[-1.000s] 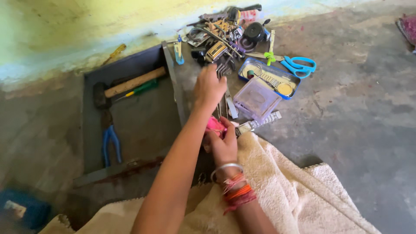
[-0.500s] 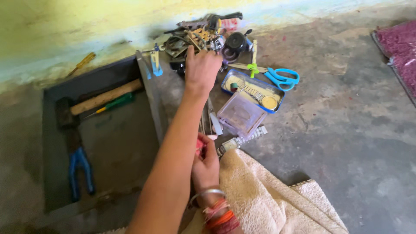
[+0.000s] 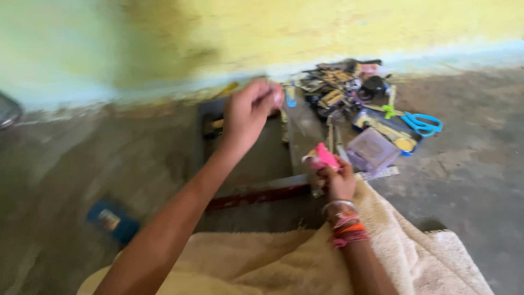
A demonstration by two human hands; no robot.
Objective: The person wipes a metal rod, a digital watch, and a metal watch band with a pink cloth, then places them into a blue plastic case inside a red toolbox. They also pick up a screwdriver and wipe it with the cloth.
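Step in hand, judged: a small item has been picked from the tool heap and is being carried toward the other hand's work. The left hand (image 3: 248, 112) is raised over the open dark metal toolbox (image 3: 256, 158), fingertips pinched together; whatever they pinch is too blurred to identify. The right hand (image 3: 339, 183), with stacked bangles at the wrist, is closed around a small pink object (image 3: 322, 157), held just above the far edge of the cream towel (image 3: 415, 257) spread on the floor.

Next move would call for bringing both hands together.

The heap lies on the floor by the wall: blue-handled scissors (image 3: 423, 123) and a clear lilac plastic box (image 3: 372, 150). Motion blur obscures most tools; a blue object (image 3: 112, 221) at left is unidentifiable.
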